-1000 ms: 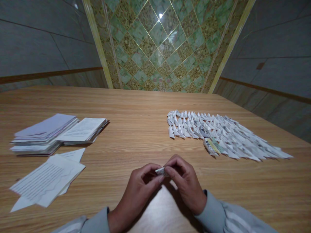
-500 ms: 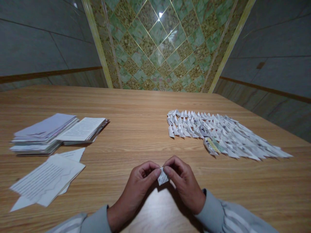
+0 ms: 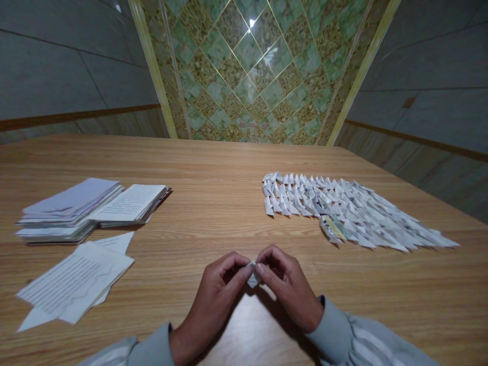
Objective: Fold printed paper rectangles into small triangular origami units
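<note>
A small folded piece of printed paper (image 3: 252,277) is pinched between the fingertips of my left hand (image 3: 217,295) and my right hand (image 3: 287,287), just above the wooden table (image 3: 213,213) near its front edge. Both hands have curled fingers meeting at the paper. Grey sleeves cover both wrists. To the right, farther back, lie rows of several small folded paper triangles (image 3: 343,211), laid out side by side.
Two stacks of printed paper sheets (image 3: 89,208) sit at the left. In front of them lie loose cut sheets (image 3: 72,284). A tiled wall with a green patterned panel rises behind the table's far edge.
The paper piece hung more unfolded between my fingers half a second ago; now it is pressed smaller and tighter between both fingertips. My hands have stayed in the same place.
</note>
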Available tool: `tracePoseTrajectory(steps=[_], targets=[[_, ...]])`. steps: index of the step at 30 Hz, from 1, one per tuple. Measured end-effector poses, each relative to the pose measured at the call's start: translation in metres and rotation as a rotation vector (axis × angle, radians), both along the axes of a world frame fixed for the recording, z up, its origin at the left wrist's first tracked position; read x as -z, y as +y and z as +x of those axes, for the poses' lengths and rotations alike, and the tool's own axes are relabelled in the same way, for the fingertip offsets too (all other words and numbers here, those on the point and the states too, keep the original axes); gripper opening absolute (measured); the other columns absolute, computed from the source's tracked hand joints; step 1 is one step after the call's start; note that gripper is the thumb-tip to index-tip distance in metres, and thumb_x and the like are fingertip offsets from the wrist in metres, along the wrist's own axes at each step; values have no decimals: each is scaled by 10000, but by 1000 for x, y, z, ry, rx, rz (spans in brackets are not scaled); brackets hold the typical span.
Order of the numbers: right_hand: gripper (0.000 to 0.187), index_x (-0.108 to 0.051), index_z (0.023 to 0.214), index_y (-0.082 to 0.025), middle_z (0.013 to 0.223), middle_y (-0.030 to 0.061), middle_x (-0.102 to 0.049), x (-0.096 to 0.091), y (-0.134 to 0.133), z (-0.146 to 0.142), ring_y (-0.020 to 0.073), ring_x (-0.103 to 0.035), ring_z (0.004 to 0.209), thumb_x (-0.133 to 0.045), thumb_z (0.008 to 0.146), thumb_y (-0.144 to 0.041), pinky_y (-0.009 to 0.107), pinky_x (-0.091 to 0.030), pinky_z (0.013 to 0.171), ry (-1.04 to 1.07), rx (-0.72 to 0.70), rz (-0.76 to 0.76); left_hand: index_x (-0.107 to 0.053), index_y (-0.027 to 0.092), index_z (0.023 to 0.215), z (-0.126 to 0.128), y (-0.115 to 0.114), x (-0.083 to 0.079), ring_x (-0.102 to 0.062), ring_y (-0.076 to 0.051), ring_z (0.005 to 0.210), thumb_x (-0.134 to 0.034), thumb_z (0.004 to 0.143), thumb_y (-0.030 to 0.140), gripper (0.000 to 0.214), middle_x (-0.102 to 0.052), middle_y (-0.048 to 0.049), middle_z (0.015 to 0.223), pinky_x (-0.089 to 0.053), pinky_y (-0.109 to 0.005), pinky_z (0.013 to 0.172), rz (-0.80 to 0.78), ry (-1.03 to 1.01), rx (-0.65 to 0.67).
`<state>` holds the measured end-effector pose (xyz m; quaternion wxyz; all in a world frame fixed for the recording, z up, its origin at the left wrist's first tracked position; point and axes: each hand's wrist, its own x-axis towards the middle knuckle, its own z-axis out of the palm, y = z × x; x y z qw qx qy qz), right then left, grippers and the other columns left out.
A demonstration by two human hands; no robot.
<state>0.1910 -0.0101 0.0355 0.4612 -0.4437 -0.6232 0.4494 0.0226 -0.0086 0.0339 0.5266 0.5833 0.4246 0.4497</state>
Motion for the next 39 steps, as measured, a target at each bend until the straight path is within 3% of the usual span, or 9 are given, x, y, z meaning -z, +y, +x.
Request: tracePoseTrajectory(steps=[6, 12, 20, 23, 26, 31, 36, 39], targets=[[262, -550, 732, -174, 675, -4, -562, 5, 2, 1, 149, -522, 646, -588, 886, -382, 270, -403, 601, 8, -4, -18, -683, 151, 759, 1, -1, 0, -585, -159, 664, -625, 885, 324, 222, -646, -21, 695, -462, -259, 625, -50, -40, 67], [257, -522, 764, -189, 697, -19, -540, 5, 3, 1, 138, -507, 652, -558, 921, -389, 261, -405, 609, 39, 71, 38, -674, 157, 849, 3, 2, 2, -586, -160, 650, -714, 785, 302, 163, -661, -17, 720, -460, -252, 597, -74, -38, 10], [216, -557, 865, -183, 738, -15, -551, 5, 3, 2, 138, -514, 682, -543, 938, -385, 250, -396, 611, -7, 21, 52, -700, 147, 753, 1, 1, 1, -579, -159, 670, -669, 850, 319, 200, -671, -30, 699, -449, -248, 627, -26, -7, 14], [247, -569, 794, -177, 699, -13, -544, 4, 3, 3, 137, -505, 666, -549, 932, -381, 252, -381, 609, -46, -8, 63, -704, 143, 747, 0, -1, 2, -584, -162, 676, -664, 861, 327, 219, -676, -36, 701, -453, -252, 635, -34, -28, 62], [331, -515, 696, -184, 644, -20, -509, 3, 4, 2, 132, -472, 624, -542, 925, -423, 256, -366, 591, 8, -25, 2, -708, 140, 744, 0, -2, 1, -585, -155, 656, -668, 860, 332, 228, -674, -36, 688, -452, -251, 627, -59, -70, 113], [344, -471, 693, -195, 626, -39, -452, 3, 5, 1, 123, -420, 598, -553, 887, -467, 251, -355, 573, 144, -33, -113, -693, 141, 721, 3, 2, 0, -583, -147, 626, -696, 828, 361, 244, -656, -25, 651, -452, -249, 615, -161, -159, 138], [296, -492, 673, -191, 613, -28, -471, 1, 4, 3, 133, -431, 603, -510, 892, -390, 256, -320, 560, -80, -17, 6, -677, 153, 739, 2, 7, 3, -569, -151, 651, -695, 819, 351, 214, -636, -9, 669, -444, -253, 627, -164, -144, 12], [277, -513, 699, -186, 619, -26, -485, 1, 3, 2, 133, -443, 597, -494, 904, -371, 255, -309, 557, -181, -53, 50, -655, 157, 727, 0, 6, 4, -561, -154, 657, -678, 832, 360, 229, -628, -7, 671, -440, -259, 630, -130, -109, 16]])
